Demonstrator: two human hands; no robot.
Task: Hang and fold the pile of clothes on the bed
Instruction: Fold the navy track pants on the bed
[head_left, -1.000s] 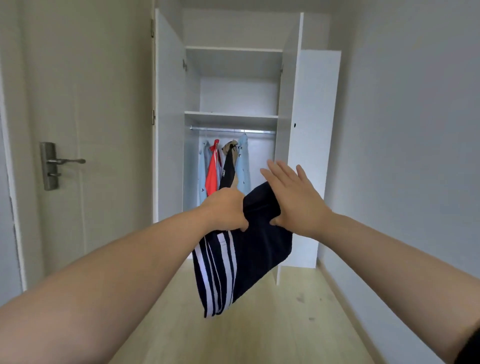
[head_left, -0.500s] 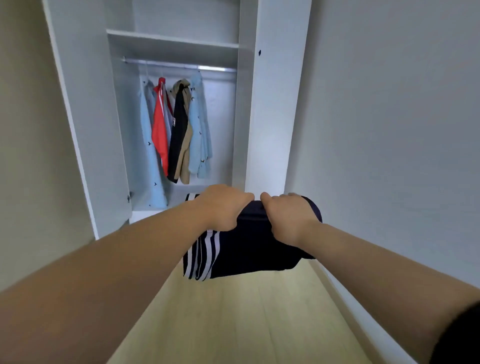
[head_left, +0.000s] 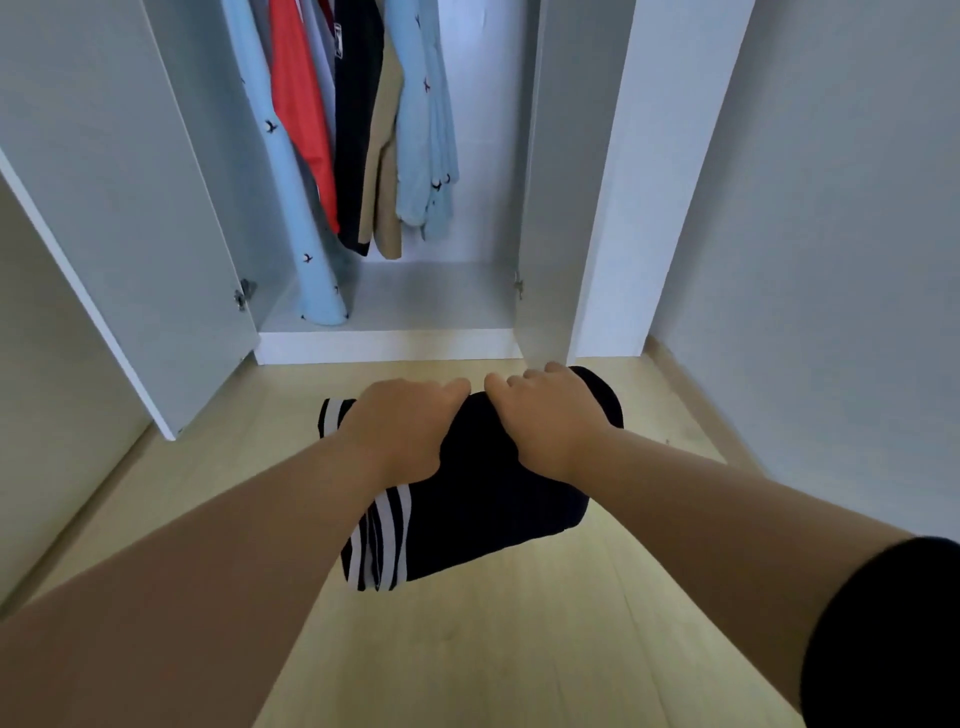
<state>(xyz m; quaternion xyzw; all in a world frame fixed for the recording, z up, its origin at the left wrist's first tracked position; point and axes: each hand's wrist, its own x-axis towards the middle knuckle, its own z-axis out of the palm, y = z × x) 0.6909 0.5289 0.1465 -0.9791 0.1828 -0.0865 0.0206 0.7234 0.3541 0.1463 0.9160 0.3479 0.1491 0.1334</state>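
I grip the folded shorts (head_left: 493, 501) in left hand (head_left: 405, 426) and right hand (head_left: 553, 421) (stowing step, I'd judge); next, lower them onto the wardrobe base (head_left: 426, 304).

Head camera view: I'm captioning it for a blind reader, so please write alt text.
The left hand and right hand grip a folded navy garment with white stripes above a pale wood floor, before an open white wardrobe. Light blue, red, black and tan clothes hang inside.

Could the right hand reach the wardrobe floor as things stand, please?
Probably yes: the doors stand open and the wardrobe floor ahead lies mostly bare, though the right hand grips the striped navy garment.
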